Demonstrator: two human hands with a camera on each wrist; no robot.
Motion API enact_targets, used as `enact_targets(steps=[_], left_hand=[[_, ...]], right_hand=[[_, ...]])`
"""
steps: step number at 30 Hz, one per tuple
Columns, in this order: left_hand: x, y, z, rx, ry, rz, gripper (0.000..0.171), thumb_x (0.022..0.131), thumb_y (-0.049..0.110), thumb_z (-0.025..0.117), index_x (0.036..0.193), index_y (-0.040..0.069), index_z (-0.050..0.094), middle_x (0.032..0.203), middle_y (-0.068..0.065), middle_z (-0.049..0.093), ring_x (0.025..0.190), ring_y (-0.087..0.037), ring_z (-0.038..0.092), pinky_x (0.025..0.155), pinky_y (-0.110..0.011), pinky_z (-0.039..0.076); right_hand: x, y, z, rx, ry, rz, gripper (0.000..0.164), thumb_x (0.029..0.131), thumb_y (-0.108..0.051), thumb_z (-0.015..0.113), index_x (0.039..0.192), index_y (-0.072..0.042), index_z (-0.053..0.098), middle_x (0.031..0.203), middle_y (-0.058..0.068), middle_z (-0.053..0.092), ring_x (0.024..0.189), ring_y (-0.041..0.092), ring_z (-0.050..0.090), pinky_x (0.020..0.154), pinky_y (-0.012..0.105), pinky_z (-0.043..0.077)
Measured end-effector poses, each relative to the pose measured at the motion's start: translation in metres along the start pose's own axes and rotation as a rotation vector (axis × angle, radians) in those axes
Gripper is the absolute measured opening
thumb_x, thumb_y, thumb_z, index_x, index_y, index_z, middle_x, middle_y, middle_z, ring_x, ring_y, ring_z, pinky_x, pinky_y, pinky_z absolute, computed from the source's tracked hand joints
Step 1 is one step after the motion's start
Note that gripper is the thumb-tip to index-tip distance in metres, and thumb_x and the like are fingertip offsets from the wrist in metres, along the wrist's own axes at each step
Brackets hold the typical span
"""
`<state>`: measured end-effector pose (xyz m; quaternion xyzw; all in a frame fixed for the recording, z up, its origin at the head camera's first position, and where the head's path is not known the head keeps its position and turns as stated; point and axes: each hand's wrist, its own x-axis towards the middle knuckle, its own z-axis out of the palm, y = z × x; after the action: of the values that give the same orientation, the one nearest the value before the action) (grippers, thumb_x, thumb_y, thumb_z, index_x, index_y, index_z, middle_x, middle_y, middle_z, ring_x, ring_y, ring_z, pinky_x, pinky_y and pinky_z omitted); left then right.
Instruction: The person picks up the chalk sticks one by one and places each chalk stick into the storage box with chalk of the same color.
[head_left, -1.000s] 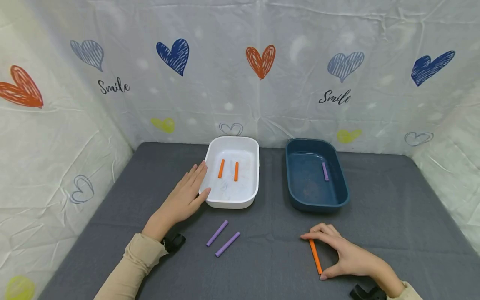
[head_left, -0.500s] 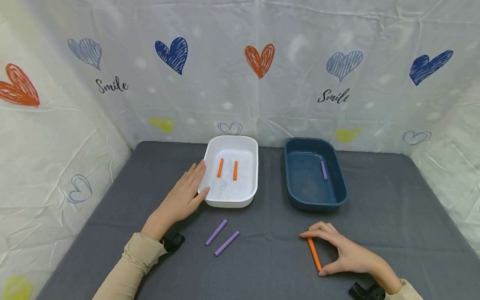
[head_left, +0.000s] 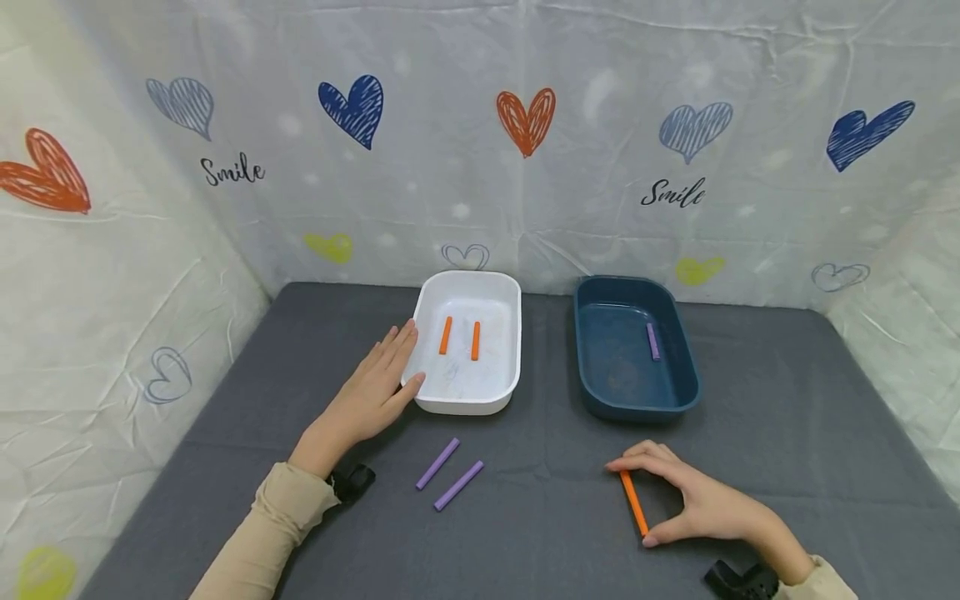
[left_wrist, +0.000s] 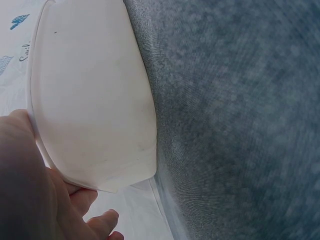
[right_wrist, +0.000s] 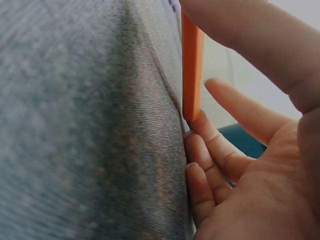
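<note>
My right hand (head_left: 697, 500) pinches an orange stick (head_left: 633, 503) lengthwise, thumb at its near end and fingertips at its far end. Close up in the right wrist view, the orange stick (right_wrist: 192, 70) has flat sides; whether it is chalk or crayon I cannot tell. The fingers are at the tablecloth. My left hand (head_left: 369, 392) rests with extended fingers along the left edge of a white tub (head_left: 465, 407), thumb by its near corner. The left wrist view has the tub's outer wall (left_wrist: 95, 95) beside that hand.
Two orange sticks (head_left: 446, 335) lie inside the white tub. A dark blue tub (head_left: 637, 413) to its right holds one purple stick (head_left: 652, 342). Two more purple sticks (head_left: 459, 486) lie on the grey cloth (head_left: 540, 533) in front of the white tub. A printed curtain hangs behind.
My right hand has shifted slightly away from me with the orange stick still pinched. The left hand stays on the white tub. The head view sways a little.
</note>
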<state>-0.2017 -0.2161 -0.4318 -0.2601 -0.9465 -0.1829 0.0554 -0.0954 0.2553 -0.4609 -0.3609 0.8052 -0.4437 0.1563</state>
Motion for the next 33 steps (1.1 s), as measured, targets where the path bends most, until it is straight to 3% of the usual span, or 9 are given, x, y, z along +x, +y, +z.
enact_targets(steps=[20, 28, 33], left_hand=[[-0.005, 0.000, 0.002, -0.016, 0.025, -0.003, 0.068, 0.107, 0.038, 0.041, 0.158, 0.000, 0.016, 0.166, -0.012, 0.010, 0.150, -0.037, 0.010, 0.118, -0.057, 0.015], [-0.002, -0.003, 0.004, -0.005, 0.022, 0.007, 0.069, 0.107, 0.039, 0.040, 0.159, 0.003, 0.013, 0.166, -0.011, 0.009, 0.151, -0.034, 0.007, 0.119, -0.057, 0.014], [-0.001, -0.004, 0.004, 0.004, 0.020, 0.009, 0.069, 0.107, 0.039, 0.040, 0.159, 0.002, 0.013, 0.166, -0.011, 0.009, 0.151, -0.036, 0.009, 0.119, -0.056, 0.014]], right_hand=[[0.018, -0.012, -0.005, 0.022, -0.029, -0.095, 0.070, 0.083, -0.014, 0.082, 0.145, -0.010, 0.049, 0.134, 0.007, 0.051, 0.119, 0.018, 0.049, 0.096, 0.034, 0.046], [0.027, -0.019, -0.008, 0.027, -0.038, -0.056, 0.068, 0.084, -0.016, 0.081, 0.144, -0.012, 0.050, 0.134, 0.006, 0.051, 0.119, 0.016, 0.051, 0.099, 0.040, 0.046], [0.034, -0.022, -0.009, 0.026, -0.042, -0.092, 0.068, 0.084, -0.014, 0.081, 0.144, -0.011, 0.050, 0.134, 0.008, 0.051, 0.117, 0.016, 0.053, 0.097, 0.038, 0.047]])
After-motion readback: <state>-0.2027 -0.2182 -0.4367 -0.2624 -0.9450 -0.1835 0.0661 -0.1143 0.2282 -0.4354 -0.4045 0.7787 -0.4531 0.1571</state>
